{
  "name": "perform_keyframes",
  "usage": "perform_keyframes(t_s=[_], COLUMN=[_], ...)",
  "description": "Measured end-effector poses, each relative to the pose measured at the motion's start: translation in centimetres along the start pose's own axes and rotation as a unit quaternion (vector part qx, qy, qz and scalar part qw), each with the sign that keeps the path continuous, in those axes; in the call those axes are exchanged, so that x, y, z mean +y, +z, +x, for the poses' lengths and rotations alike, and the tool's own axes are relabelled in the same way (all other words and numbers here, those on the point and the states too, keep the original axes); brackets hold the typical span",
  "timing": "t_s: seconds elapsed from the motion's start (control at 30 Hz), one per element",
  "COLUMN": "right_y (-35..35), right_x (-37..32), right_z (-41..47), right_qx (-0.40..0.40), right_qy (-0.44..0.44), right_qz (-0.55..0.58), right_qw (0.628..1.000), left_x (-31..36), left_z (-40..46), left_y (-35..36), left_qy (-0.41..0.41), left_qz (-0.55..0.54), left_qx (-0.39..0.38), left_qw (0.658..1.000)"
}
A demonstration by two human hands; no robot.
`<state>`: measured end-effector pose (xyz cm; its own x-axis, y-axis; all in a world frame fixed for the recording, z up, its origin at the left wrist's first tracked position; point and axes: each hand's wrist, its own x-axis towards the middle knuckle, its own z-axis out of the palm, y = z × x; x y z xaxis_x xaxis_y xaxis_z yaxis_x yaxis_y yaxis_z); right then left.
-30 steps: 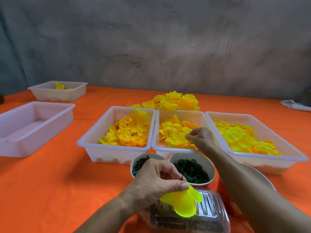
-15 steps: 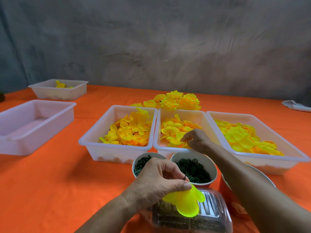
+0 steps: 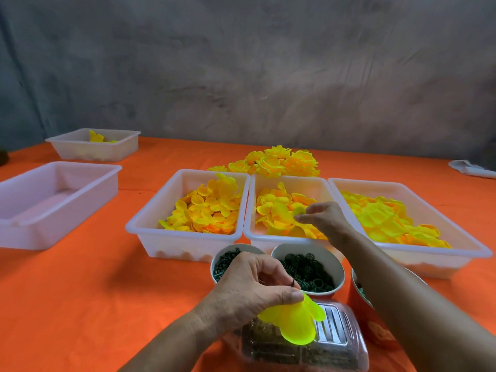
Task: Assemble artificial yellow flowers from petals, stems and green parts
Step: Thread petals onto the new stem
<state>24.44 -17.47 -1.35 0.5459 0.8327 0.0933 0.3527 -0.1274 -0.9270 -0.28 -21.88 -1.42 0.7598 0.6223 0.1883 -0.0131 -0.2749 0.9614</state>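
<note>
Three white trays on the orange bench (image 3: 80, 304) hold yellow petals — the right hand (image 3: 323, 220) pinches one in the middle tray (image 3: 248, 232). Near cups (image 3: 336, 260) hold dark green rings. The left hand (image 3: 255, 287) grips a yellow-green petal piece (image 3: 294, 322) over a clear box (image 3: 349, 342); no writing is readable.

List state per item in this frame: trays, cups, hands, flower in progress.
Left hand: pinching the neon yellow petal cluster on a thin dark stem.
Right hand: reaching into the middle white plastic tray, fingertips on petals.
Left white petal tray: holds yellow-orange petals.
Right white petal tray: holds yellow petals.
Large white tray at far left: empty.
Paper cup of dark green rings: part-filled.
</note>
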Motion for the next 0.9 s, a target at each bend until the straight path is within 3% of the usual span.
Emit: perform_keyframes(t_s=[0.1, 0.27, 0.43, 0.67, 0.9], right_y=[-0.4, -1.3, -1.7, -1.9, -2.6], right_x=[-0.3, -1.5, -1.8, -3.3, -4.9], right_z=[0.1, -0.3, -1.0, -3.4, -7.1], right_qx=[0.046, 0.045, 0.062, 0.054, -0.038], right_qy=[0.009, 0.028, 0.059, 0.018, 0.031], right_qz=[0.146, 0.302, 0.318, 0.309, 0.313], right_qw=[0.988, 0.952, 0.944, 0.949, 0.948], left_x=[0.0, 0.1, 0.2, 0.2, 0.8], left_z=[0.0, 0.0, -0.1, -0.3, -0.3], left_y=[-0.1, 0.0, 0.0, 0.1, 0.0], left_qy=[-0.009, -0.011, -0.013, -0.014, -0.003], left_qz=[-0.007, -0.009, -0.030, -0.032, -0.032], left_qx=[0.000, -0.001, -0.006, 0.003, -0.006], left_qw=[1.000, 1.000, 0.999, 0.999, 0.999])
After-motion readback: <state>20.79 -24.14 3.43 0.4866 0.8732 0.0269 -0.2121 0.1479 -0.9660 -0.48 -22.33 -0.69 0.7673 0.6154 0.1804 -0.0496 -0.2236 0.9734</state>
